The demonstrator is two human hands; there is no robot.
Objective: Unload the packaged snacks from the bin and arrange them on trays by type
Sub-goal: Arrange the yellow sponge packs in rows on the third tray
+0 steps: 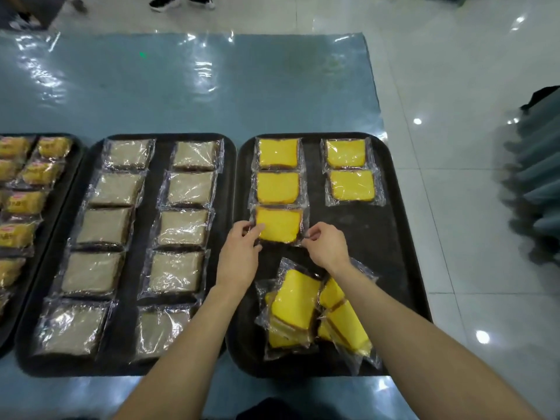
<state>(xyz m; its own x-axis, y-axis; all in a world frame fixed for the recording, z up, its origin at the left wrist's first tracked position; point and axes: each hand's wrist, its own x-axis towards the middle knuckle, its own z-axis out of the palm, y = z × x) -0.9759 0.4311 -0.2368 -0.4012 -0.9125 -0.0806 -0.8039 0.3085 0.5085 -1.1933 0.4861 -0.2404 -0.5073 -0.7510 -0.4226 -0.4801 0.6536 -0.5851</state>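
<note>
Cake slice (279,224) looks bright yellow, clear-wrapped.

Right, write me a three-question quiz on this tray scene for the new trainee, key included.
1. True or false: the left hand and the right hand both pinch the wrapper of the same yellow cake slice.
2. How many pale slices lie on the middle tray? A) 6 B) 10 C) 14
3. Fill in: the unsorted heap of yellow slices lies at the ____ end of the right tray, as seen from the person.

Key: 1 true; 2 B; 3 near.
</note>
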